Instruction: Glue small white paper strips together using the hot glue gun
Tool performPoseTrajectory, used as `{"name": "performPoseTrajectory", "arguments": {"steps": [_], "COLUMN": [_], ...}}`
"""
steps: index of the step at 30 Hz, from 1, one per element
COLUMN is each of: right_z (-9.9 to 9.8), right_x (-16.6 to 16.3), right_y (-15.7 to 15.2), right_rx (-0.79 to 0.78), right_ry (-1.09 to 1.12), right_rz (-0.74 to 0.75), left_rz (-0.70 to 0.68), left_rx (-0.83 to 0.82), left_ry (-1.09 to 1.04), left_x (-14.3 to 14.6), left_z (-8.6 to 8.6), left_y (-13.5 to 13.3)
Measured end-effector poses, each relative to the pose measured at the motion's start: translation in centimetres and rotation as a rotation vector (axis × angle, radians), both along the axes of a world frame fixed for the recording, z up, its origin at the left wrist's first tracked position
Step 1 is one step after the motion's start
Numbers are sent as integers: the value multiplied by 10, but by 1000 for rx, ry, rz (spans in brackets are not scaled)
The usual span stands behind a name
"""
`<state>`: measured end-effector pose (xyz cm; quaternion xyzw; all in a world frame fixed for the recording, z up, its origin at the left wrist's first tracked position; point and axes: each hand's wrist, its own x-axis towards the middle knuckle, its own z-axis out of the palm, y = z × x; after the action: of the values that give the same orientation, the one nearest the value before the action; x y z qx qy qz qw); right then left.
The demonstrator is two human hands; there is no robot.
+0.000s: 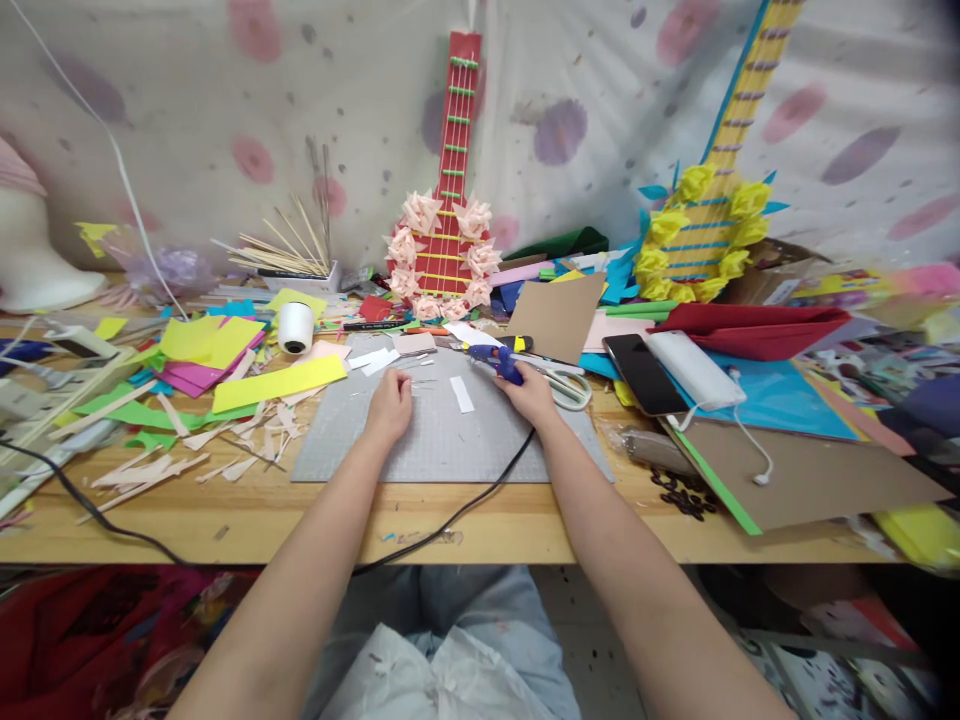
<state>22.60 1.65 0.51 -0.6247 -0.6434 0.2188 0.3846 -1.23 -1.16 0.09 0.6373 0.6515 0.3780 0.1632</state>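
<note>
My right hand (534, 392) is closed round the blue handle of a glue gun (495, 358), whose black cord (480, 495) trails off the table's front edge. The gun lies low over the far part of a grey cutting mat (450, 440). My left hand (390, 405) rests on the mat with fingers curled down; what is under them is hidden. A small white paper strip (462, 394) lies on the mat between my hands. Scissors (562, 385) lie just right of my right hand.
A red paper guitar (450, 200) and a yellow one (712, 200) lean on the back wall. A black phone (643, 374), a white power bank (694, 368), brown card (795, 475), a white thread spool (295, 327) and coloured paper scraps (210, 360) crowd the wooden table (315, 515).
</note>
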Motion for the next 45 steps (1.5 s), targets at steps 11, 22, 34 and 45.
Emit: {"name": "performPoseTrajectory", "arguments": {"steps": [11,22,34,45], "right_z": [9,-2,-5,-5], "right_x": [-37,-45,-45,-45], "right_y": [-25,-20,-19,-19], "right_rx": [-275,-184,-130,-121], "right_ry": [450,218,174,172], "right_rz": [352,201,166,154], "left_rz": [161,130,133,147], "left_rx": [-176,-198,-210,-217], "left_ry": [227,349,348,407], "left_x": [3,6,8,9], "left_z": [11,9,12,12], "left_y": [-5,-5,-9,-9]}}
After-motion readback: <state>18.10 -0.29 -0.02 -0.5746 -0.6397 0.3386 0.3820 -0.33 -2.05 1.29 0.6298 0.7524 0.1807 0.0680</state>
